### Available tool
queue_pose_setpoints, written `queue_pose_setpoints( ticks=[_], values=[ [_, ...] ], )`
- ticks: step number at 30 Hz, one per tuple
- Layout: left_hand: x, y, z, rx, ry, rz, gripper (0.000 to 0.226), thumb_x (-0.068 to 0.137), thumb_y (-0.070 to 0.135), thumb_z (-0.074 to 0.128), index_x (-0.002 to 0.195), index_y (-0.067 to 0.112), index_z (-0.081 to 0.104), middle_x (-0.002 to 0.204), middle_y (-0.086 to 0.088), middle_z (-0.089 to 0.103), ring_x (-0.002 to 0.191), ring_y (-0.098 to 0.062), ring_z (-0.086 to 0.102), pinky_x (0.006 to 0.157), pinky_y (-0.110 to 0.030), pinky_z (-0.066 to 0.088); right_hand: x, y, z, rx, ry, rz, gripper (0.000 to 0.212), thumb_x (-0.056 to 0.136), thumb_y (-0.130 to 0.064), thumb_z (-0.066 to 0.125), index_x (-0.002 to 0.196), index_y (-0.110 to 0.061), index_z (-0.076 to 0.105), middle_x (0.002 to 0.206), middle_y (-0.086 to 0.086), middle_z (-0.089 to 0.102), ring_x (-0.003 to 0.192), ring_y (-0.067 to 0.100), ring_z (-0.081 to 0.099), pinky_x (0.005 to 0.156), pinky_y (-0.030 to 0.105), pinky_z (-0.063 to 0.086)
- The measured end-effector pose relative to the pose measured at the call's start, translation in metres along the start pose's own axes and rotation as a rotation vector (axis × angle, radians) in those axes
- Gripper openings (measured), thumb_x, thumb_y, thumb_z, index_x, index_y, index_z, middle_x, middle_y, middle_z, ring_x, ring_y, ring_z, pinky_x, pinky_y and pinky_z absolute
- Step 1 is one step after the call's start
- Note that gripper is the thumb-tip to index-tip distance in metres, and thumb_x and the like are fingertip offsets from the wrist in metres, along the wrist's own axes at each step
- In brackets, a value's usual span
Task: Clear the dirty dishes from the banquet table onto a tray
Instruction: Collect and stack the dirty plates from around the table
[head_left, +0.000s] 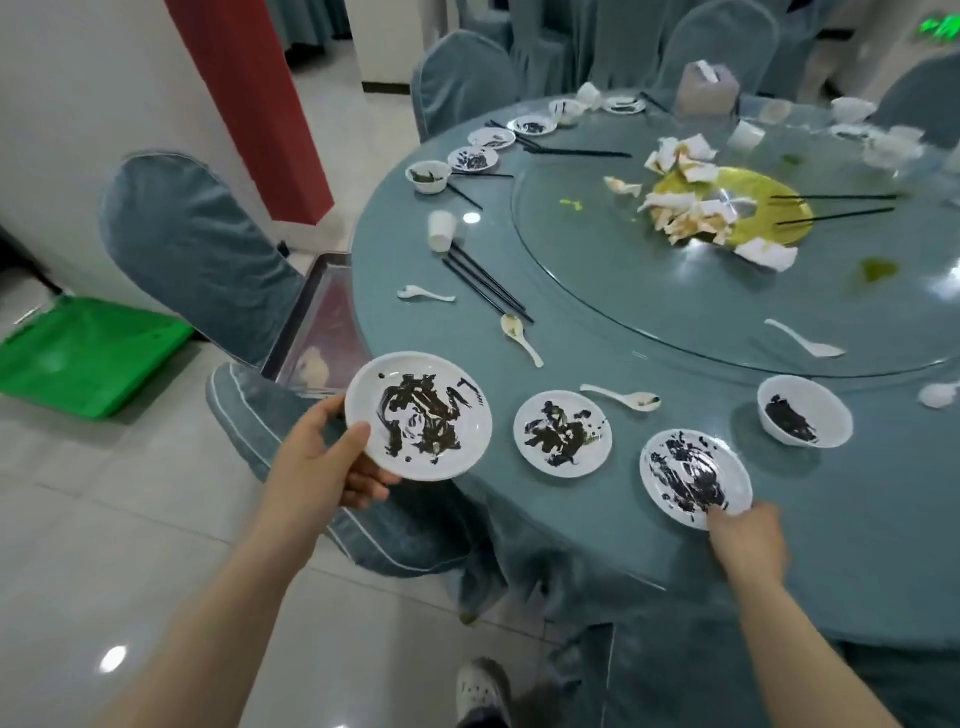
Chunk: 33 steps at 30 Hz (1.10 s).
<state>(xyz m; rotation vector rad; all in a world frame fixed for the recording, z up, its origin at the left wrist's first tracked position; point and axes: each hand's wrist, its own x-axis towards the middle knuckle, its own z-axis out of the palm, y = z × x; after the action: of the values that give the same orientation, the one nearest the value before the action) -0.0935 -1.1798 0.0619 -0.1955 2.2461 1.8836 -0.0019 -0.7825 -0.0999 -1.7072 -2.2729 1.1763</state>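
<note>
White smeared plate (418, 415) gripped in left hand (324, 457); right hand (748, 538) fingers pinch second plate's (693, 478) near rim.

A restaurant banquet hall after a meal. Shown by a large round worktop (597, 519) with a glass turntable (649, 291), cloth-covered chairs (197, 249) in matching blue-grey, more such chairs behind, scattered smeared plates (563, 434), chopsticks (485, 283), crumpled napkins (685, 208), tiled floor (104, 519).
</note>
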Motion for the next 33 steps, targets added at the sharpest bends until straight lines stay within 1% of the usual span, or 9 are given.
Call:
queue_pose_setpoints(
  ticks=[2, 4, 10, 16, 20, 23, 28, 30, 33],
  values=[
    [0.017, -0.001, 0.003, -0.012, 0.012, -0.014, 0.022, 0.099, 0.017, 0.047, 0.112, 0.035, 0.049, 0.063, -0.018, 0.069, 0.042, -0.019, 0.059, 0.037, -0.022, 0.045, 0.002, -0.008, 0.002, 0.050, -0.018, 0.031, 0.034, 0.082, -0.009, 0.055, 0.114, 0.001, 0.048, 0.096, 0.026, 0.065, 0.082, 0.038, 0.064, 0.069, 0.039, 0.047],
    [0.032, -0.003, 0.006, -0.020, 0.021, -0.027, 0.021, 0.099, 0.019, 0.047, 0.115, 0.032, 0.049, 0.064, -0.018, 0.069, 0.042, -0.018, 0.059, 0.037, -0.022, 0.046, 0.000, -0.013, 0.005, 0.168, -0.038, 0.018, 0.033, 0.081, -0.004, 0.047, 0.114, -0.001, 0.051, 0.080, 0.020, 0.067, 0.058, 0.029, 0.064, 0.051, 0.031, 0.045],
    [0.064, -0.012, 0.012, -0.035, 0.006, -0.065, 0.022, 0.099, 0.019, 0.049, 0.119, 0.028, 0.047, 0.064, -0.017, 0.069, 0.041, -0.017, 0.058, 0.037, -0.021, 0.046, -0.023, -0.027, 0.027, 0.313, -0.149, -0.097, 0.028, 0.090, -0.011, 0.045, 0.113, -0.024, 0.037, 0.078, 0.006, 0.066, 0.041, 0.015, 0.059, 0.048, 0.030, 0.047],
    [0.073, -0.016, 0.002, -0.056, 0.022, -0.072, 0.026, 0.098, 0.021, 0.049, 0.124, 0.026, 0.047, 0.064, -0.018, 0.069, 0.040, -0.016, 0.057, 0.036, -0.021, 0.045, -0.032, -0.058, 0.068, 0.188, -0.269, -0.232, 0.022, 0.094, -0.018, 0.044, 0.115, -0.026, 0.038, 0.080, 0.000, 0.065, 0.046, 0.016, 0.062, 0.047, 0.027, 0.046],
    [0.074, -0.017, -0.009, -0.081, 0.051, -0.081, 0.028, 0.098, 0.022, 0.049, 0.125, 0.029, 0.046, 0.062, -0.017, 0.068, 0.040, -0.016, 0.057, 0.035, -0.022, 0.045, -0.029, -0.070, 0.085, 0.001, -0.315, -0.293, 0.019, 0.094, -0.026, 0.045, 0.111, -0.018, 0.046, 0.088, 0.009, 0.067, 0.077, 0.033, 0.065, 0.072, 0.044, 0.054],
    [0.073, -0.017, -0.017, -0.095, 0.060, -0.087, 0.029, 0.098, 0.022, 0.049, 0.126, 0.027, 0.045, 0.062, -0.017, 0.068, 0.040, -0.016, 0.058, 0.035, -0.021, 0.045, -0.025, -0.080, 0.093, -0.074, -0.352, -0.279, 0.022, 0.091, -0.026, 0.046, 0.110, -0.015, 0.047, 0.093, 0.013, 0.066, 0.084, 0.035, 0.064, 0.078, 0.046, 0.054],
    [0.078, -0.010, -0.038, -0.117, 0.098, -0.046, 0.029, 0.098, 0.020, 0.049, 0.126, 0.023, 0.045, 0.060, -0.014, 0.068, 0.039, -0.015, 0.057, 0.035, -0.020, 0.045, -0.021, -0.087, 0.100, -0.160, -0.346, -0.256, 0.019, 0.087, -0.028, 0.052, 0.092, -0.010, 0.055, 0.080, 0.009, 0.069, 0.072, 0.031, 0.067, 0.074, 0.040, 0.054],
    [0.080, -0.008, -0.053, -0.124, 0.128, -0.025, 0.031, 0.098, 0.019, 0.049, 0.129, 0.022, 0.045, 0.060, -0.013, 0.068, 0.040, -0.015, 0.058, 0.037, -0.020, 0.046, -0.024, -0.089, 0.104, -0.067, -0.392, -0.233, 0.016, 0.089, -0.025, 0.051, 0.092, -0.009, 0.055, 0.072, 0.007, 0.070, 0.058, 0.026, 0.069, 0.061, 0.037, 0.055],
    [0.079, -0.007, -0.077, -0.143, 0.189, -0.003, 0.034, 0.098, 0.020, 0.049, 0.132, 0.020, 0.046, 0.060, -0.011, 0.068, 0.042, -0.015, 0.059, 0.040, -0.020, 0.049, -0.030, -0.095, 0.113, 0.038, -0.457, -0.210, 0.016, 0.090, -0.019, 0.047, 0.099, -0.007, 0.053, 0.078, 0.009, 0.071, 0.051, 0.025, 0.069, 0.043, 0.027, 0.045]
  ],
)
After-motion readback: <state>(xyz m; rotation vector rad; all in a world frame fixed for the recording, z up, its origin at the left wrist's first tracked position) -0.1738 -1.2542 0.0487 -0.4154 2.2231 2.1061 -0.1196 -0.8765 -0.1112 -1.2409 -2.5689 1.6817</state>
